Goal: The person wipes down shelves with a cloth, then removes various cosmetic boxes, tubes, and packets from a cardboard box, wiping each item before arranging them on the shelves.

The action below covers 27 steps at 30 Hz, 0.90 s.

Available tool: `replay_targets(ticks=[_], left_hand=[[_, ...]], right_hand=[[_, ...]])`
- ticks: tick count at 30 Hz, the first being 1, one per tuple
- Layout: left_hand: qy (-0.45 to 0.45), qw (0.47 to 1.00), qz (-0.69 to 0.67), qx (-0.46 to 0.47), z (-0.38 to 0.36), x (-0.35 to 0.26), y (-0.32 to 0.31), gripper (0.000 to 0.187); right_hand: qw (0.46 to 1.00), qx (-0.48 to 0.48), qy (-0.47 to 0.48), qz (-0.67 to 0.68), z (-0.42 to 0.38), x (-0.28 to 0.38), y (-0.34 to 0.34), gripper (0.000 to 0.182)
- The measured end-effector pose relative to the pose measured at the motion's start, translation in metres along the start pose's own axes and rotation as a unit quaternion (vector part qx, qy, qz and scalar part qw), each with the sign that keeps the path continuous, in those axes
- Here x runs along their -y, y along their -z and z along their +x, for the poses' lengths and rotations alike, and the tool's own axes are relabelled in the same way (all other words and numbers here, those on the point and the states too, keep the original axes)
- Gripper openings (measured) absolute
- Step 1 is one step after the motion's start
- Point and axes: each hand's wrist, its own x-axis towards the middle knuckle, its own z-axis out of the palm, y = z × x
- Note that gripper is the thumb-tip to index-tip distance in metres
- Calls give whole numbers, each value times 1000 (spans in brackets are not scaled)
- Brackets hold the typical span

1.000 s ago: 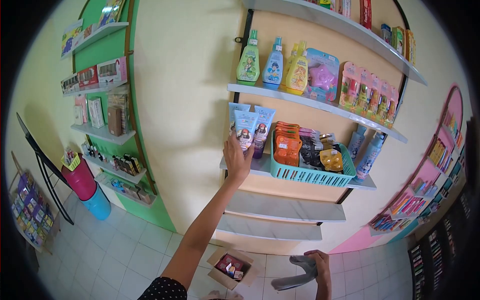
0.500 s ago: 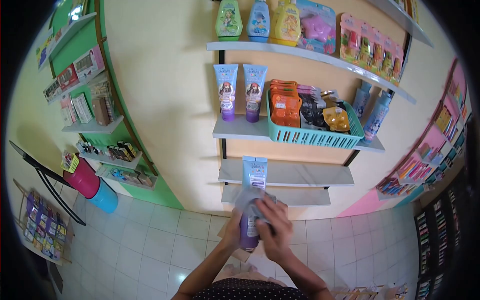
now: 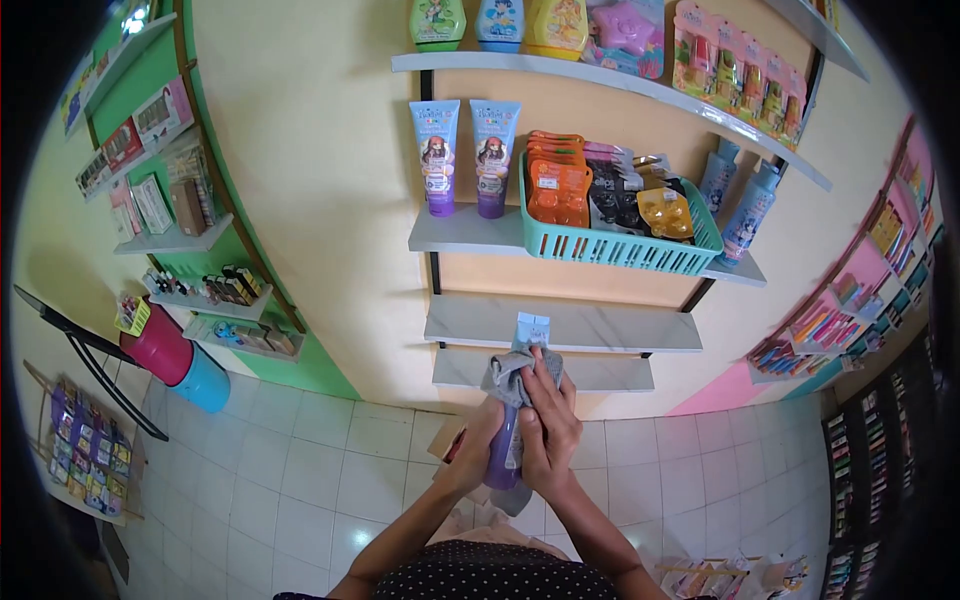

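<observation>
A blue and purple squeeze tube point(image 3: 503, 460) stands roughly upright in front of me, crimped end up. My left hand point(image 3: 474, 448) is closed around its left side, low down. A grey cloth point(image 3: 510, 377) is wrapped over the tube's upper part, below the pale blue crimped end. My right hand point(image 3: 550, 425) presses this cloth against the tube with its fingers together. Cloth and fingers hide much of the label. Two similar tubes point(image 3: 437, 165) stand on the middle shelf point(image 3: 465, 232) ahead.
A teal basket point(image 3: 620, 248) of orange, black and yellow packets shares that shelf with blue bottles point(image 3: 750, 215). Colourful bottles point(image 3: 500, 25) line the shelf above. Two lower shelves point(image 3: 560, 325) lie behind my hands. A cardboard box point(image 3: 447, 438) sits on the tiled floor.
The cloth and my right hand have shifted up the tube, covering its upper label. The tube has moved slightly right, and the shelves sit a little higher and further left in view.
</observation>
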Motion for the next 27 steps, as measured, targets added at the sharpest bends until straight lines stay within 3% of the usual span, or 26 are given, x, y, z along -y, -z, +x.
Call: replay_targets(ticks=[3, 5, 8, 10, 16, 22, 27], left_hand=[[-13, 999, 21, -42, 20, 9, 7, 46], [-29, 997, 44, -58, 43, 17, 21, 44], [-104, 981, 127, -105, 80, 42, 53, 51], [-222, 951, 111, -184, 105, 53, 70, 54], [-327, 854, 256, -314, 183, 91, 117, 57], [-351, 842, 286, -293, 198, 105, 128, 56], [-299, 879, 261, -264, 193, 106, 134, 60]], right_hand=[[999, -6, -35, -34, -23, -10, -2, 30], [954, -65, -278, 89, -45, -24, 0, 28], [936, -108, -323, 89, -65, -37, 23, 27], [928, -125, -341, 81, -72, -36, 40, 26], [912, -182, -363, 57, -90, -36, 58, 25], [893, -209, -395, 49, -102, -37, 65, 24], [883, -190, -425, 65, -103, -35, 68, 25]])
